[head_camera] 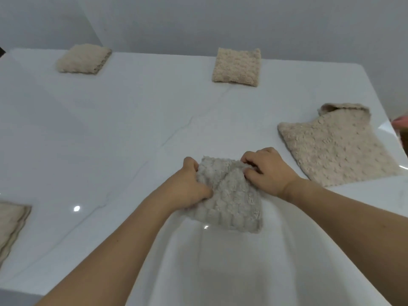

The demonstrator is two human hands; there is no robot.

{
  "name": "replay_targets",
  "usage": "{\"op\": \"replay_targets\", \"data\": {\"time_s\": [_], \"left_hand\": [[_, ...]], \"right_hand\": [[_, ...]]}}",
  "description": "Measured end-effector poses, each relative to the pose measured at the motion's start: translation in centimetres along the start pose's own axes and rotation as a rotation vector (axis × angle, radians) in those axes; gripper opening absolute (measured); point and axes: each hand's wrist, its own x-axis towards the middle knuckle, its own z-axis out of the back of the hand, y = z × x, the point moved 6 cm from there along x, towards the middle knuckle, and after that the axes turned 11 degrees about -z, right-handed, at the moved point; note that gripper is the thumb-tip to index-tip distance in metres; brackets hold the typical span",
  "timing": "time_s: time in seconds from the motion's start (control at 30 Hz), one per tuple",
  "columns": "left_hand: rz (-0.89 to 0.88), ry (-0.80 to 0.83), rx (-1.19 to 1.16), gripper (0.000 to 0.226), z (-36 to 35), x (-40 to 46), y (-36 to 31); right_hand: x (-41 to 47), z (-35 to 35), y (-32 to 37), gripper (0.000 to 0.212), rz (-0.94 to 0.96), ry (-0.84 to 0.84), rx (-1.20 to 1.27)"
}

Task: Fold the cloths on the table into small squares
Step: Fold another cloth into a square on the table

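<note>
A fluffy beige cloth (pixel 231 199) lies folded small on the white table (pixel 132 133), near its middle front. My left hand (pixel 187 186) grips the cloth's left edge with curled fingers. My right hand (pixel 267 171) pinches its upper right corner, bunching the fabric there. Two small folded beige squares sit far back: one at the left (pixel 84 58), one at the centre (pixel 236 67). A larger, loosely spread beige cloth (pixel 337 146) lies to the right with its far corner turned over.
Another beige cloth (pixel 11 224) lies at the table's left edge, partly out of frame. A pink object (pixel 400 122) shows past the right edge. A grey wall stands behind the table.
</note>
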Motion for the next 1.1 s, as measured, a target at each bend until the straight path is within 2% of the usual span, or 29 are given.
{"op": "replay_targets", "data": {"time_s": [0.13,0.23,0.33,0.53,0.8,0.97,1.03,1.1], "left_hand": [[0.058,0.298,0.027,0.044,-3.3,-2.5,0.1],[0.108,0.429,0.104,0.035,-5.0,-3.7,0.3],[0.148,0.511,0.155,0.036,-5.9,-4.3,0.8],[0.18,0.577,0.231,0.039,-6.7,-4.9,0.9],[0.29,0.711,0.26,0.039,-8.2,-6.3,1.1],[0.411,0.866,0.37,0.049,-8.3,-7.1,0.7],[0.444,0.829,0.426,0.054,-7.3,-7.0,-0.1],[0.398,0.708,0.46,0.054,-5.9,-5.8,-1.8]], "right_hand": [[-3.2,-0.7,0.9,0.015,0.151,0.121,-0.178],[-5.2,-1.5,1.9,0.021,0.234,0.171,-0.254],[-6.7,-2.0,2.5,0.032,0.295,0.192,-0.296],[-8.5,-2.1,2.5,0.024,0.336,0.225,-0.334],[-9.7,-2.3,2.5,0.027,0.394,0.221,-0.31],[-10.4,-2.4,2.4,0.018,0.438,0.232,-0.254],[-10.3,-1.8,2.3,0.014,0.457,0.21,-0.204],[-9.4,-0.7,1.5,0.018,0.445,0.128,-0.152]]}}
